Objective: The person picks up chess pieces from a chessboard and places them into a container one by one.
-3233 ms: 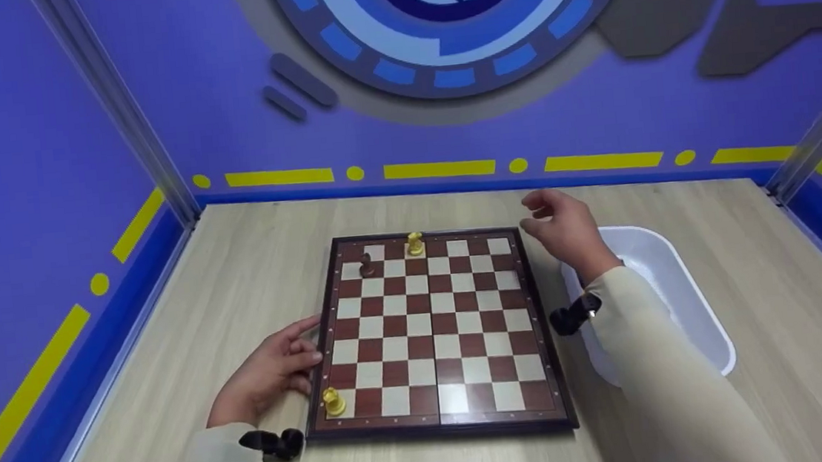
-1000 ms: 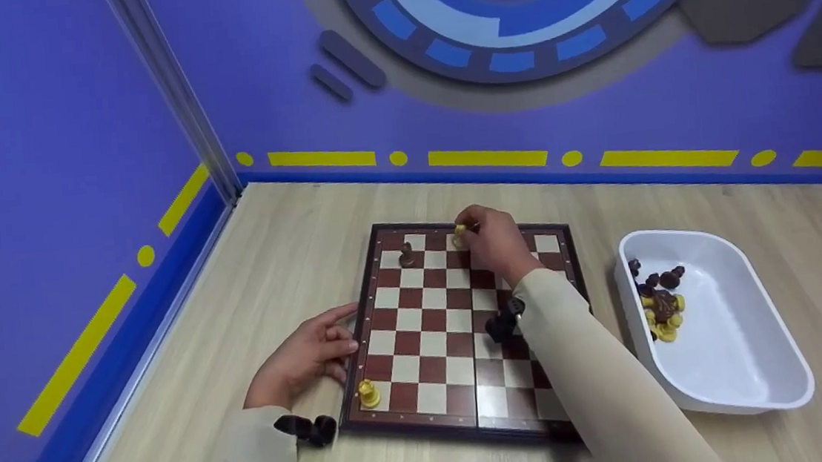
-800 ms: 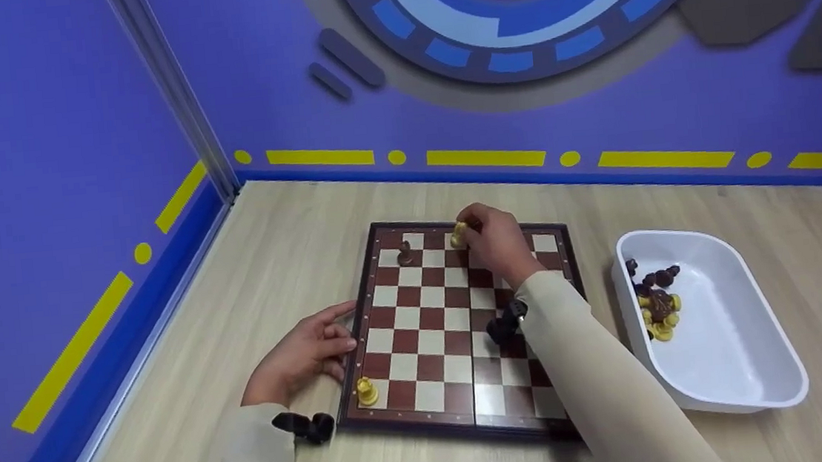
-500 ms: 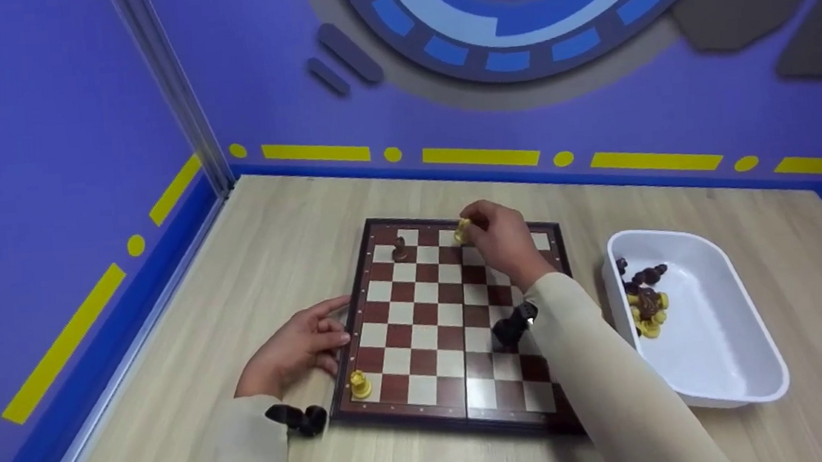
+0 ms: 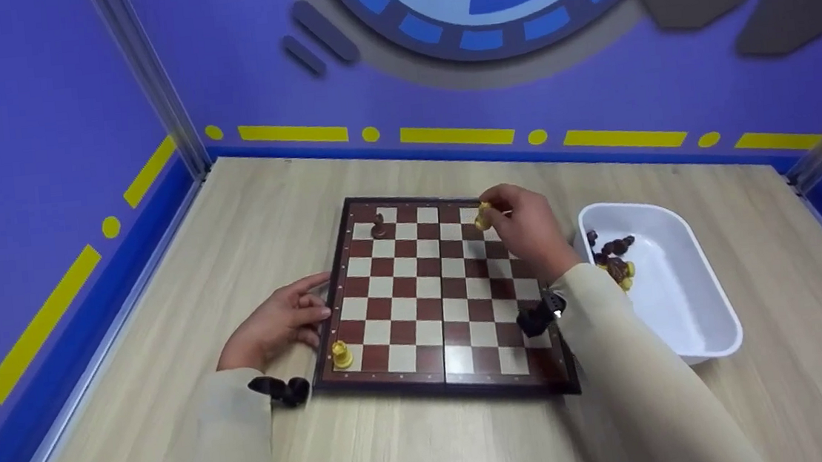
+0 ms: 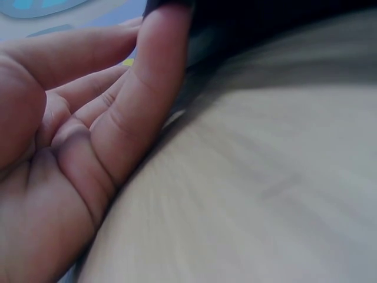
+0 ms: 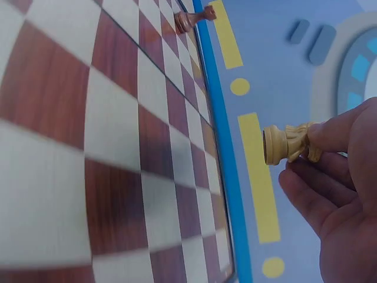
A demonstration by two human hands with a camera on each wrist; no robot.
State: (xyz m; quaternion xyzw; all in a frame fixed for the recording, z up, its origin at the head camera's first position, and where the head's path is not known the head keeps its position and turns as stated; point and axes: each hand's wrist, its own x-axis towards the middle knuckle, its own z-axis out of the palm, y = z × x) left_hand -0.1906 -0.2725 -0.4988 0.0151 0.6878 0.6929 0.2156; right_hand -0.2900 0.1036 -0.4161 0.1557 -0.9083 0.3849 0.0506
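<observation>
My right hand (image 5: 530, 229) pinches a yellow chess knight (image 7: 288, 144) between thumb and fingers. In the right wrist view the knight is tipped sideways in the picture, its base apart from the squares, above the far right part of the chessboard (image 5: 450, 405). The fingertips of my left hand (image 5: 274, 323) touch the board's left edge; in the left wrist view a finger (image 6: 141, 88) meets the dark edge. A brown chess piece (image 5: 378, 225) stands near the far left corner. A yellow rook (image 5: 341, 355) stands on the near left corner square.
To the board's right stands a white plastic tub (image 5: 714, 294), with brown and yellow chess pieces (image 5: 616, 266) at its left side. My right forearm passes in front of the tub. Blue panels (image 5: 371, 115) border the wooden table (image 5: 415, 446) at the back and sides.
Earlier the right hand was off the board with nothing visible in it. It took hold of the knight at the far edge, lifted it and carried it right. The left hand stays at the edge.
</observation>
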